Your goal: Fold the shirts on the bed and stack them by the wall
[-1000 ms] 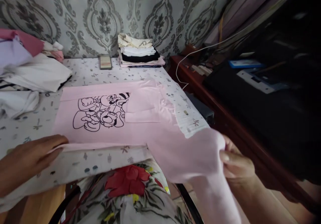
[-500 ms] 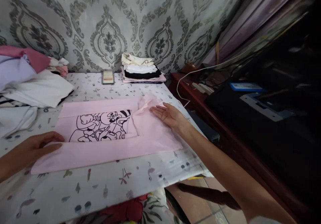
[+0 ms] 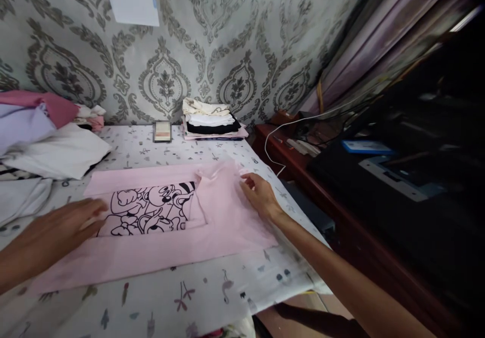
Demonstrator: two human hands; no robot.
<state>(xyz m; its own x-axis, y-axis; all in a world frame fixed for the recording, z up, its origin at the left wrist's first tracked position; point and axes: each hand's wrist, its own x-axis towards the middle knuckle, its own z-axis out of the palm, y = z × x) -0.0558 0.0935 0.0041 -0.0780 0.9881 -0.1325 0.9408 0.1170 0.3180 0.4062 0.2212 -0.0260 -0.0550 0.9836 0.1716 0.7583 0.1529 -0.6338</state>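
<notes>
A pink T-shirt (image 3: pixel 227 211) with a black line cartoon print lies spread on a patterned white sheet, its long sides folded inward over part of the print. My left hand (image 3: pixel 64 229), slightly blurred, hovers at the shirt's left end with thumb and fingers apart, holding nothing. At the right end, my right hand (image 3: pixel 261 194) has its bent fingers closed on the pink fabric near the far corner; the thumb is mostly hidden. Loose cloth forms wrinkles just left of those fingers.
Folded clothes (image 3: pixel 212 123) are stacked at the back, beside a small blurred box (image 3: pixel 162 132). Loose garments (image 3: pixel 56 148) pile up at the left. A dark red wooden desk (image 3: pixel 288 161) with a white cable (image 3: pixel 267 143) stands along the right edge.
My right hand has turned from palm-up to bent fingers on the cloth, and the bunched fabric lies flatter. My left hand has shifted slightly right. The view has tilted up.
</notes>
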